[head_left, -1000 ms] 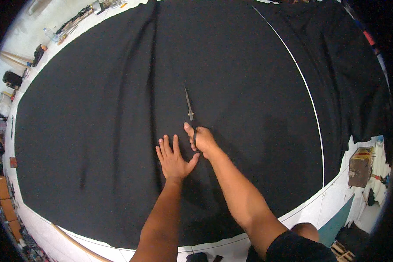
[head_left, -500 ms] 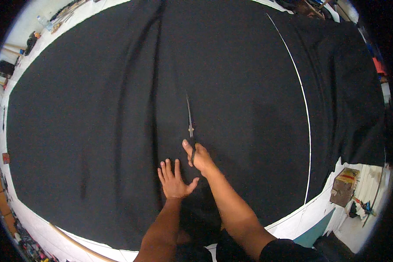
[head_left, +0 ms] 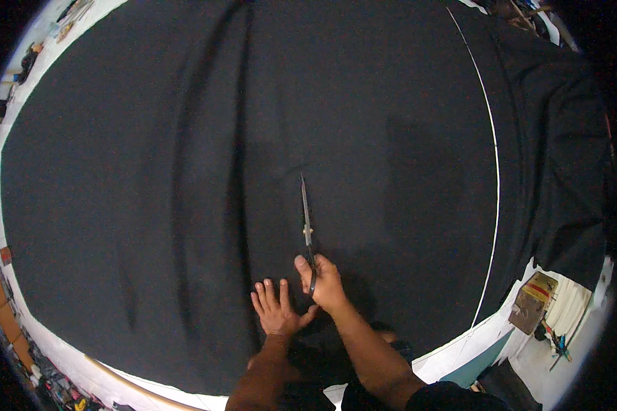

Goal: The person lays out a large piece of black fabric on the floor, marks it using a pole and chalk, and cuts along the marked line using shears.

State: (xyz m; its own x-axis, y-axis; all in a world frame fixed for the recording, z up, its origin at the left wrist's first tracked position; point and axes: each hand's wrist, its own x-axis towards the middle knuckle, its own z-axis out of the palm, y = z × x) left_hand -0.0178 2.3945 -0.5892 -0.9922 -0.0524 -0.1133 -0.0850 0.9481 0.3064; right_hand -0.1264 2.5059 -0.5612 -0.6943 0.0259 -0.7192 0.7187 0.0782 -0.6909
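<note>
A large black cloth (head_left: 349, 89) is spread over a white surface, with soft folds running away from me left of centre. My right hand (head_left: 324, 282) is closed round the handles of a pair of scissors (head_left: 306, 207), whose long blades point away from me over the cloth. The blades look closed or nearly so; whether the cloth lies between them I cannot tell. Flat on the cloth just left of the handles, my left hand (head_left: 278, 315) has its fingers spread and holds nothing. A thin white line (head_left: 496, 157) crosses the cloth at the right.
The cloth bunches into wrinkles at the far right. Beyond its near right corner stands a brown and yellow box (head_left: 533, 301) beside some small tools (head_left: 561, 346). A small red-brown block (head_left: 6, 255) sits at the left rim. A wooden strip (head_left: 134, 385) lies along the near left edge.
My hands and the scissors sit lower in the picture, nearer to me. The view itself has shifted somewhat. My left hand remains flat and my right keeps hold of the scissors.
</note>
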